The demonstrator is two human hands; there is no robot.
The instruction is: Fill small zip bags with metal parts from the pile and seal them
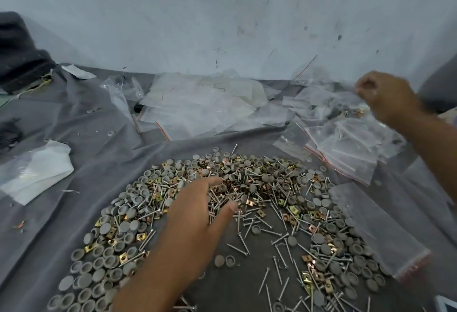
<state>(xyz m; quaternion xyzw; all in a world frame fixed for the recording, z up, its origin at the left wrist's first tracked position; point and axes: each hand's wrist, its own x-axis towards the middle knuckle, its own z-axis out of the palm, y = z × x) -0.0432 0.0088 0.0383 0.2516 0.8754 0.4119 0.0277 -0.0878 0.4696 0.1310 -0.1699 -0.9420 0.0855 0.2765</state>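
Observation:
A ring-shaped pile of metal parts, made of grey round caps, brass square clips and silver nails, lies on the grey cloth. My left hand reaches over the pile's middle with fingers spread and straight, tips touching nails. My right hand is raised at the far right above filled zip bags; its fingers are curled and seem to pinch the edge of a clear bag, though blur hides the grip. A stack of empty zip bags rests on the pile's right side.
Loose clear bags are heaped along the white wall at the back. A white plastic sheet lies at the left, and a dark bundle sits in the far-left corner. Bare cloth shows inside the ring of parts.

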